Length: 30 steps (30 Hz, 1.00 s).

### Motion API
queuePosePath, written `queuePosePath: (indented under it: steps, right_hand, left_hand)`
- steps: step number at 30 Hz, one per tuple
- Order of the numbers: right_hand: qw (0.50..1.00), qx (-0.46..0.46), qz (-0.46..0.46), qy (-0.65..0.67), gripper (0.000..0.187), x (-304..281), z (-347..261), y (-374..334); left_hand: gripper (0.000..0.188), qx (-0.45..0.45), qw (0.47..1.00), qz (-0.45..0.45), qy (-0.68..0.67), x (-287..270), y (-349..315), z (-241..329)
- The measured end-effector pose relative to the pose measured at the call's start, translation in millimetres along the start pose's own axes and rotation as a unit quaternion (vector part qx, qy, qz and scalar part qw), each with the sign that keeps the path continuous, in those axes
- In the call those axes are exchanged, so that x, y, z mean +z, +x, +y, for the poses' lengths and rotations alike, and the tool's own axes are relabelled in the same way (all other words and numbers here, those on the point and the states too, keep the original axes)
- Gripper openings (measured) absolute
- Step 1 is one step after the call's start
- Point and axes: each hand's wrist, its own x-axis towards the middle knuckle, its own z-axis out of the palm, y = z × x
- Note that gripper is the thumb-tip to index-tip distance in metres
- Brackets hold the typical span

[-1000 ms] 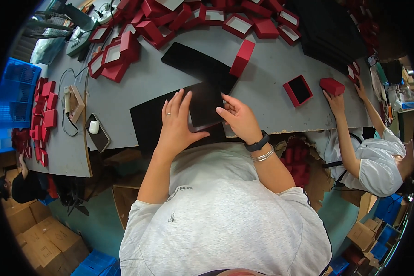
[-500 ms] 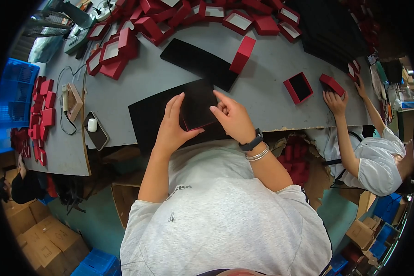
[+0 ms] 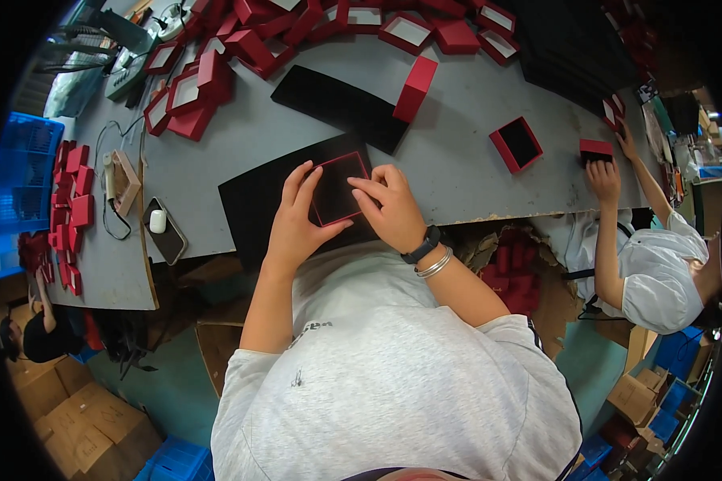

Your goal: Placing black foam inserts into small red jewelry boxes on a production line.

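Observation:
A red box (image 3: 319, 210) with a black lining (image 3: 337, 191) inside it sits in front of me, over a black sheet (image 3: 253, 188). My left hand (image 3: 293, 216) is closed on the box, fingers along its left wall and thumb at the near edge. Over the right wall reaches my right hand (image 3: 395, 212), its bent fingers gripping that side, with the index finger and thumb tips over the lining. Whether those tips press on the lining is hard to make out. Behind lies a black strip (image 3: 321, 100), with an upright red box (image 3: 415, 88) at its right end.
Red boxes (image 3: 456, 37) crowd the far side of the grey table (image 3: 465, 172). An open black-lined red box (image 3: 517, 144) stands to the right. Farther right, a co-worker's hand (image 3: 604, 180) holds a red box (image 3: 596, 150). A phone (image 3: 168, 240) with a white case (image 3: 158, 221) lies left.
The box in my hands now shows its red rim around the black lining. My right fingertips have moved left from the corner to over the lining. The co-worker's box has turned.

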Motion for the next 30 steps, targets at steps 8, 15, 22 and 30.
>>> queuePosePath:
  steps: [8,15,22,30]
  right_hand:
    - [0.963,-0.234,-0.012,-0.13,0.022,-26.3,-7.8,-18.5]
    - [0.96,-0.233,-0.033,-0.151,0.017,-21.4,-7.0,-9.2]
    - [0.957,-0.209,-0.079,-0.183,0.014,-22.9,-9.4,-4.9]
    - [0.956,-0.226,-0.046,-0.18,0.013,-19.1,-6.3,-5.4]
  left_hand:
    - [0.063,0.152,0.972,0.099,0.148,5.8,-6.8,-3.5]
    - [0.029,0.224,0.936,0.131,0.237,1.8,-20.0,-3.4]
    - [0.021,0.223,0.942,0.055,0.246,-8.0,-9.0,6.1]
    - [0.037,0.096,0.949,-0.01,0.299,-17.9,7.9,27.6]
